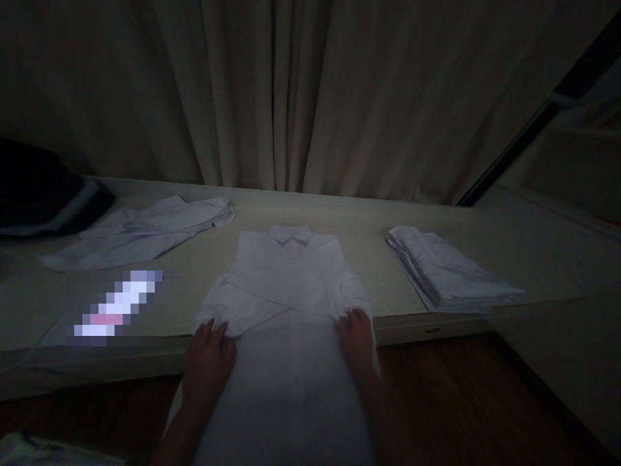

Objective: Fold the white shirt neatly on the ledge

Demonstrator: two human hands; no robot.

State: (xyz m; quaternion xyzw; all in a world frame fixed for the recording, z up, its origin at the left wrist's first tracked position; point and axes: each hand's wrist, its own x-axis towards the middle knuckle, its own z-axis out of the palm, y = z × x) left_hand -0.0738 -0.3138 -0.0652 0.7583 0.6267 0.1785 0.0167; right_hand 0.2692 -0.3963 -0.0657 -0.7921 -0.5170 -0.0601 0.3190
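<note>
A white collared shirt (286, 278) lies face down on a low pale platform (359, 226), collar away from me, both sleeves folded across its back. Its lower part hangs over the near edge toward me. My left hand (207, 361) rests flat on the shirt's left side just below the crossed sleeve. On the right side, my right hand (356, 340) presses the cloth with its fingers spread. Neither hand pinches the cloth as far as the dim picture shows.
A stack of folded white garments (446, 268) lies to the right. An unfolded white shirt (140, 233) lies at the left, with a dark bundle (39, 188) behind it. Curtains (291, 90) hang along the back. Brown floor (460, 401) is below the platform.
</note>
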